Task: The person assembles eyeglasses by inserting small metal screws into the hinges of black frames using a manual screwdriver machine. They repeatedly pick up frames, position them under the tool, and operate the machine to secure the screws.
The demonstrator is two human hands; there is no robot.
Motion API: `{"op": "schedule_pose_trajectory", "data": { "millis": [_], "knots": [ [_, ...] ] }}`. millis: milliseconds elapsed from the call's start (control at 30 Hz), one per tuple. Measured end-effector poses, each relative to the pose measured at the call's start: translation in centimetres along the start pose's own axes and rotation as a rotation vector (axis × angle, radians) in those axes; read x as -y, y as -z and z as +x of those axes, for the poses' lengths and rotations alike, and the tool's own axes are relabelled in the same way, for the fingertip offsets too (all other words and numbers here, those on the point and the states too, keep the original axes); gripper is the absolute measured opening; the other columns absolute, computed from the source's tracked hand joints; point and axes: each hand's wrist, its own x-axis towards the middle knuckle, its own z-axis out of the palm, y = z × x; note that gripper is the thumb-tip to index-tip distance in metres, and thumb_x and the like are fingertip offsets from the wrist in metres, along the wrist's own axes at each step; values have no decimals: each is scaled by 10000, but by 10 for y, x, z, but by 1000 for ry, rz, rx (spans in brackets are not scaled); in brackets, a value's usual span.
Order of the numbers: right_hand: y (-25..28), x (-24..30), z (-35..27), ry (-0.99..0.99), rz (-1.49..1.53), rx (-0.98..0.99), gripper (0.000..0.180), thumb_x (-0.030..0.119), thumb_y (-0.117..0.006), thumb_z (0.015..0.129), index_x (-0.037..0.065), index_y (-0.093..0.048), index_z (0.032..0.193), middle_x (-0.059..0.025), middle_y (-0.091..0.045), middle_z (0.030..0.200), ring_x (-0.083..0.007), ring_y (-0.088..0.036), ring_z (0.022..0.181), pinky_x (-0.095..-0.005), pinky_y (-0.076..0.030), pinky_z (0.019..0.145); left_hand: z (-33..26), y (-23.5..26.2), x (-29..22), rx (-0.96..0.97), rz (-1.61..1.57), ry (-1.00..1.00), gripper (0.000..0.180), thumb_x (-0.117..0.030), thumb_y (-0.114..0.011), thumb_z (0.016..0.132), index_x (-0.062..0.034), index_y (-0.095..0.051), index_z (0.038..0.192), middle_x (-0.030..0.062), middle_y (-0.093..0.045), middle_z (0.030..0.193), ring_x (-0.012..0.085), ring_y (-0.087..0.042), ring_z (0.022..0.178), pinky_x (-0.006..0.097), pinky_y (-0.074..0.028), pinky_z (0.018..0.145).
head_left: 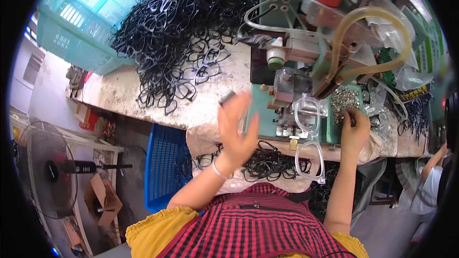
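My left hand (235, 131) is raised in front of the bench, left of the machine, fingers apart and slightly blurred. A dark band wraps one fingertip, and nothing shows in its grasp. My right hand (356, 129) dips its pinched fingertips into a green tray (331, 131) of small metal parts (345, 101); what they pinch is too small to make out. Between my hands, a clear eyeglass frame (319, 162) sits at the machine's metal fixture (287, 88), one rim hanging over the front edge. Neither hand touches it.
A big heap of dark eyeglass frames (177, 28) covers the back left, beside turquoise baskets (71, 33). More dark frames (270, 162) lie by my lap. A blue basket (160, 167) and a fan (48, 169) stand left. A looped hose (406, 33) hangs right; another person's arm (432, 162) shows far right.
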Motion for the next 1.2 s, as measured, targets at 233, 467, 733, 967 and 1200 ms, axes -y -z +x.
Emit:
{"op": "schedule_pose_trajectory", "data": {
  "millis": [233,467,733,967,1200],
  "knots": [
    [-12,-4,10,-182,180,-14,138,126,-701,890,18,-733,969,-137,-722,952,-282,-680,904,-357,-518,832,96,-55,113,35,176,259,834,-126,-816,699,-1,-436,1431,197,-491,1407,347,-441,1300,446,-331,1117],
    [-13,-6,15,-298,390,-2,165,112,-690,913,4,-723,1033,-82,-737,881,-135,-671,777,-271,-517,761,127,33,104,376,408,345,220,-230,-781,825,-36,-735,917,109,-723,871,217,-664,730,348,-519,671],
    [11,-10,-7,-364,411,9,136,45,-689,879,5,-728,1002,-72,-730,929,-133,-659,852,-267,-504,819,63,23,99,608,-33,837,196,-166,-700,916,15,-678,844,20,-635,653,94,-560,500,242,-427,453],
    [49,45,4,-186,703,161,141,20,-702,817,7,-739,952,-71,-723,916,-167,-662,909,-292,-489,866,110,63,179,390,-59,956,309,-151,-500,928,-19,-652,1162,11,-576,663,98,-546,487,238,-402,431],
    [11,102,31,-168,942,81,425,16,-711,797,-23,-584,1201,-69,-682,897,-129,-637,866,-275,-483,847,42,12,130,250,-201,791,127,-89,-587,945,-16,-636,1036,20,-594,717,103,-511,516,255,-404,457]
  ]
}}
